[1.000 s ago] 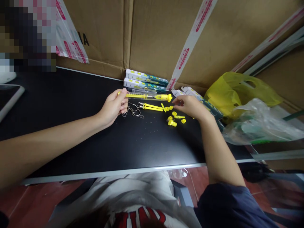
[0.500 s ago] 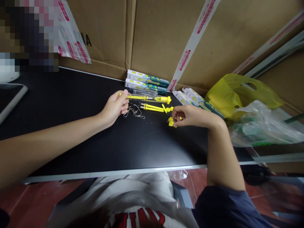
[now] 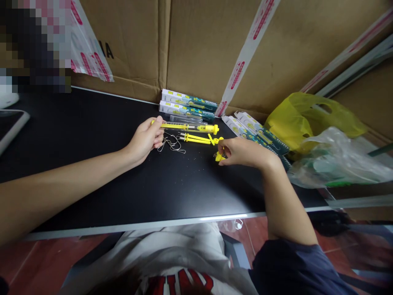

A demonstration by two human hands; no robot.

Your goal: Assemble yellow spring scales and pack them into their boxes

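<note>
My left hand grips one end of a spring scale, a clear tube with yellow parts inside, held level above the table. Beneath it lie bent wire hooks and yellow plastic rods with metal ends. To the right, the fingers of my right hand curl down around small yellow plastic parts on the tabletop. The curled fingers partly hide these parts. Small yellow rings lie just beyond the fingertips.
Printed boxes lie at the back of the black table, with more boxes to the right. A yellow plastic bag and a clear bag sit at the right. A white-edged device is at the far left. Cardboard stands behind.
The view has shifted slightly. My left hand still holds the spring scale in much the same place. My right hand stays at the small yellow parts, its fingers a little differently placed.
</note>
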